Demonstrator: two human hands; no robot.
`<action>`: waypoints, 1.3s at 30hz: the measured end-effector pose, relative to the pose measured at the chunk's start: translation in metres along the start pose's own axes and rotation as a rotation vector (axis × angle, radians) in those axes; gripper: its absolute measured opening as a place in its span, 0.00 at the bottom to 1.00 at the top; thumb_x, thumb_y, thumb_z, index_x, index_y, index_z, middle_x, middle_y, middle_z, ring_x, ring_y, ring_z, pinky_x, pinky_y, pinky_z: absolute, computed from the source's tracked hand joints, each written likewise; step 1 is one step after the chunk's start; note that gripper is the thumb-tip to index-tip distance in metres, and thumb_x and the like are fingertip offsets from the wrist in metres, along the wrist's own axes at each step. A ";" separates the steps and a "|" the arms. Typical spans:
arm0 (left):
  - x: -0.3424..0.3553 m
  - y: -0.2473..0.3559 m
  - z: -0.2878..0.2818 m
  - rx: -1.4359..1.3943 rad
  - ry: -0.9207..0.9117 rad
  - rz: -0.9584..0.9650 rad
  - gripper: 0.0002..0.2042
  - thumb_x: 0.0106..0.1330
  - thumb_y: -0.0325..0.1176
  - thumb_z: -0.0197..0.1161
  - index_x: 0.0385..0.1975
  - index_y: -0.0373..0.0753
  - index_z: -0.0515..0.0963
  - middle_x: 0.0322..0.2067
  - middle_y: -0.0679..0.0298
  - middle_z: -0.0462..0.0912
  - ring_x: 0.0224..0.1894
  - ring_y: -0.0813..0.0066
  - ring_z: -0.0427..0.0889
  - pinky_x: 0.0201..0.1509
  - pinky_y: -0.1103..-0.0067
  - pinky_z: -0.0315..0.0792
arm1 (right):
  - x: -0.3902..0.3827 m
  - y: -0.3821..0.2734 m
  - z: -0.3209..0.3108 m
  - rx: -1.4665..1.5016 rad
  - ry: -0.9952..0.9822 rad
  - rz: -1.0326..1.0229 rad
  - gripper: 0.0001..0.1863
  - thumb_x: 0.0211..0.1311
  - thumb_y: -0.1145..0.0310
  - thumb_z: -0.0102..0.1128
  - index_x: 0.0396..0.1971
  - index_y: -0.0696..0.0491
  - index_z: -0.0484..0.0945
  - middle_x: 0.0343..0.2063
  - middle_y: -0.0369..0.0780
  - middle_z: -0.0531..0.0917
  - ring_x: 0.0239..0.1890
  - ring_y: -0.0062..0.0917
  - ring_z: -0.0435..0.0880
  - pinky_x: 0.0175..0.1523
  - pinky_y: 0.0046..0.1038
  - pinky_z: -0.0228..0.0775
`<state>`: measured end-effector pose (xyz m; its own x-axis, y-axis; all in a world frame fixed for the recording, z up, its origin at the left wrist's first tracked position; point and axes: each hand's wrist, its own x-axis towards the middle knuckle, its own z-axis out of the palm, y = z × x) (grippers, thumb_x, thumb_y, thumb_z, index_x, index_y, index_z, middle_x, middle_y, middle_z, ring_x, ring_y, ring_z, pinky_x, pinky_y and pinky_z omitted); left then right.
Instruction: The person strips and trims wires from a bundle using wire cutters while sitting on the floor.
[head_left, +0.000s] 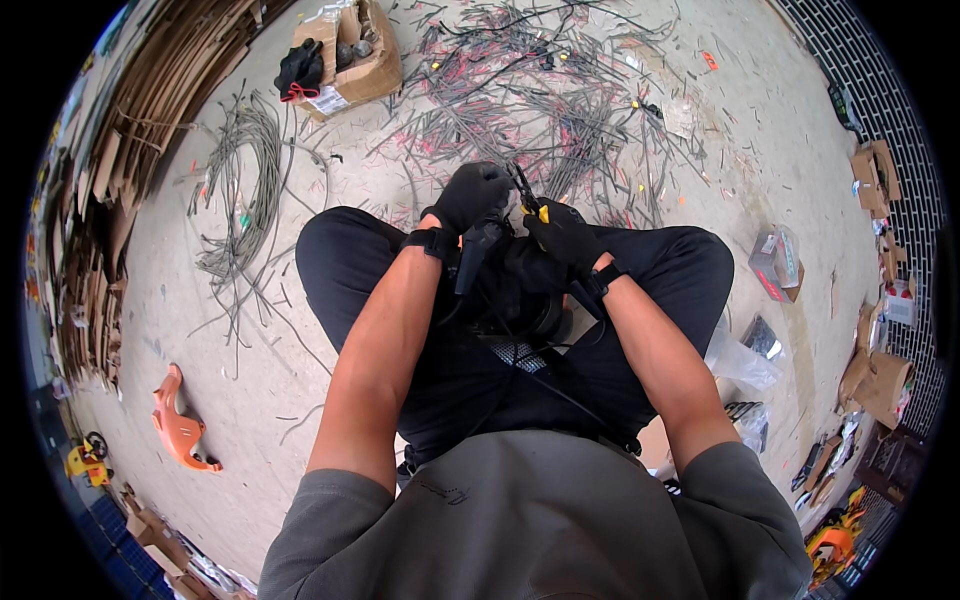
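My right hand (562,235), in a black glove, is closed around pliers (527,190) with yellow-and-black handles. Their dark jaws point up and left, toward my other hand. My left hand (470,196), also gloved in black, has its fingers curled together close to the jaws. Whatever it grips is too small or hidden to make out. Both hands are held over my crossed legs. Just beyond them, a wide heap of cut grey cable pieces (590,125) with thin red strands mixed in lies spread on the concrete floor.
A loose coil of grey cable (262,185) lies to the left. Behind it stands an open cardboard box (375,78) with a black glove (300,68) on its edge. Flattened cardboard (130,150) is stacked far left, near an orange plastic part (178,420). Clear plastic bags (742,362) lie right.
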<state>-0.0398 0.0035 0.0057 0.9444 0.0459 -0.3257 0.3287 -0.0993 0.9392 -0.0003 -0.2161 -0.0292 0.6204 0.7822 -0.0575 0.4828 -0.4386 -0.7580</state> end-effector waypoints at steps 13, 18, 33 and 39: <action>-0.003 0.004 -0.002 0.079 0.027 0.034 0.08 0.61 0.31 0.60 0.28 0.32 0.81 0.20 0.67 0.80 0.22 0.82 0.76 0.28 0.81 0.71 | -0.002 0.002 0.003 -0.107 -0.015 -0.057 0.13 0.66 0.67 0.52 0.45 0.56 0.77 0.45 0.49 0.78 0.46 0.43 0.78 0.50 0.37 0.71; -0.006 0.008 -0.003 0.077 0.034 0.016 0.08 0.60 0.31 0.60 0.28 0.32 0.81 0.20 0.66 0.80 0.23 0.82 0.76 0.28 0.81 0.71 | -0.002 -0.005 0.002 -0.055 -0.024 -0.020 0.13 0.66 0.66 0.53 0.47 0.55 0.76 0.46 0.49 0.78 0.47 0.43 0.77 0.50 0.36 0.71; -0.001 0.002 -0.004 0.111 0.043 0.023 0.09 0.61 0.32 0.62 0.26 0.31 0.81 0.19 0.66 0.80 0.22 0.82 0.76 0.27 0.81 0.70 | -0.002 -0.023 0.000 0.077 0.055 0.152 0.21 0.64 0.58 0.52 0.49 0.60 0.74 0.44 0.52 0.80 0.49 0.45 0.78 0.52 0.38 0.69; 0.001 -0.003 -0.005 0.098 0.040 0.012 0.09 0.60 0.32 0.62 0.27 0.31 0.81 0.19 0.67 0.79 0.22 0.82 0.76 0.27 0.82 0.70 | -0.002 -0.035 0.001 0.006 0.150 0.126 0.19 0.63 0.59 0.54 0.46 0.59 0.76 0.39 0.51 0.81 0.45 0.45 0.78 0.50 0.41 0.69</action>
<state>-0.0402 0.0089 0.0031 0.9476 0.0838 -0.3084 0.3191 -0.1965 0.9271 -0.0191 -0.2024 -0.0031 0.7611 0.6462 -0.0553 0.3919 -0.5263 -0.7546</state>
